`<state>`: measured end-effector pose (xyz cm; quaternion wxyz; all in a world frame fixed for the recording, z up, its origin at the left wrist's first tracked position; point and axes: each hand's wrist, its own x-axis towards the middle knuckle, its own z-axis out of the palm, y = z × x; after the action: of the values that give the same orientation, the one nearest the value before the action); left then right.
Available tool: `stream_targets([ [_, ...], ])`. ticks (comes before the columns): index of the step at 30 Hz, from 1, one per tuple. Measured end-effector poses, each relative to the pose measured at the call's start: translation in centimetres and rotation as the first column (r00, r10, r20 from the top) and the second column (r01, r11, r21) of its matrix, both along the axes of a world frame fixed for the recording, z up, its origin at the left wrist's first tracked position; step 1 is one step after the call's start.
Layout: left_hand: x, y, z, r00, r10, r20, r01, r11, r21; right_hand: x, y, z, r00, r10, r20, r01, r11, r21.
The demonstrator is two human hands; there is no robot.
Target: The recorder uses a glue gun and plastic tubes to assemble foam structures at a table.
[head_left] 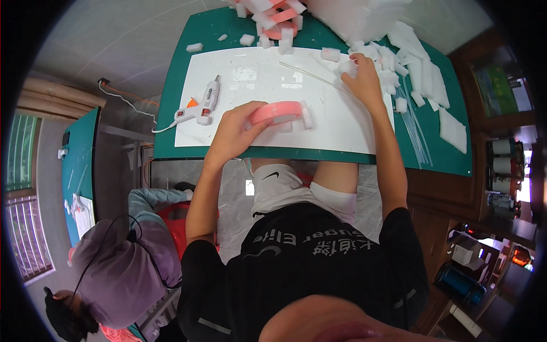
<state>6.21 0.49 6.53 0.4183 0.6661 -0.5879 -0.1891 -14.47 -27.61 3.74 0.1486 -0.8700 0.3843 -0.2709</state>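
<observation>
My left hand is closed round one end of a pink ring-shaped band, just above the white sheet. A small white foam block sits against the band's other end. Farther right, my right hand pinches a white foam piece between thumb and fingers, beside the loose foam pieces. A thin clear glue stick lies on the sheet, running toward my right hand. To the left of my left hand lies a white glue gun with its nozzle pointing away from me.
The white sheet lies on a green table. Pink bands with foam blocks are heaped at the back. Foam slabs and several glue sticks lie on the right. A person sits at another table on the left.
</observation>
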Motion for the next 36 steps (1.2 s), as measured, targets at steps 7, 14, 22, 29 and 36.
stream_targets([
  [7, -0.2, -0.7, 0.3, 0.999, -0.041, -0.009, 0.041, 0.999, -0.022, -0.5, 9.8, 6.9, 0.656, 0.702, 0.279, -0.742, 0.668, 0.063],
  [14, -0.2, -0.8, 0.8, 0.998, -0.055, -0.023, 0.055, 0.998, -0.020, 1.3, 12.5, 7.9, 0.650, 0.737, 0.186, -0.760, 0.630, 0.159],
  [22, 0.3, -1.0, 0.1, 0.996, -0.074, -0.052, 0.074, 0.997, 0.006, 1.4, 12.0, 5.8, 0.618, 0.769, 0.164, -0.782, 0.623, 0.025],
  [29, 0.3, -1.4, 0.4, 0.995, -0.085, -0.060, 0.086, 0.996, 0.016, 1.2, 11.7, 6.3, 0.617, 0.776, 0.133, -0.783, 0.622, 0.005],
  [36, 0.7, -1.2, 0.3, 0.997, -0.082, 0.005, 0.082, 0.996, -0.018, 1.6, 11.5, 8.2, 0.568, 0.815, 0.110, -0.816, 0.575, -0.048],
])
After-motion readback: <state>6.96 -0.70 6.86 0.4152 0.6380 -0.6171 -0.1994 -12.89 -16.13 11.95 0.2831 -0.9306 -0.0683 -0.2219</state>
